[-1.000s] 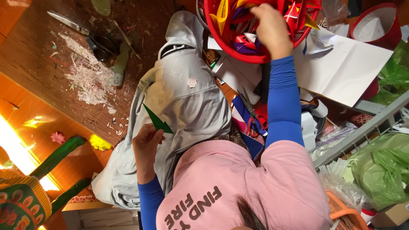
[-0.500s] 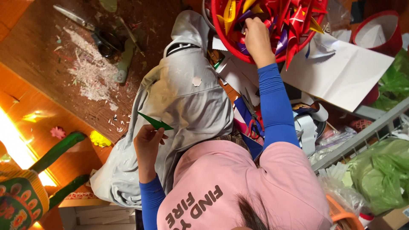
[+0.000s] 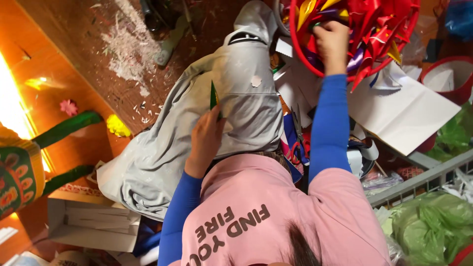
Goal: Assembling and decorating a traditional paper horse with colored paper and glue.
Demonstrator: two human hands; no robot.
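Note:
My left hand (image 3: pixel 204 143) rests on my lap over grey trousers (image 3: pixel 162 157) and pinches a small green folded paper piece (image 3: pixel 214 96), which stands upright on edge. My right hand (image 3: pixel 332 44) reaches forward into a red-rimmed basket (image 3: pixel 294 44). Its fingers are closed among red, yellow and purple folded paper pieces (image 3: pixel 379 34). What exactly those fingers grip is hidden in the pile. I wear a pink shirt with blue sleeves.
A large white sheet (image 3: pixel 404 108) lies right of the basket, beside a red bucket (image 3: pixel 448 79). Scissors (image 3: pixel 298 143) lie between my arms. White paper shreds (image 3: pixel 128 54), a yellow paper flower (image 3: pixel 118 125) and a pink one (image 3: pixel 68 107) lie on the wooden floor. A white box (image 3: pixel 93 221) sits lower left, and green bags (image 3: pixel 433 226) lower right.
My left hand has turned the green piece from lying flat to standing on edge and lifted it slightly. My right hand has stayed in the basket, shifting among the pieces.

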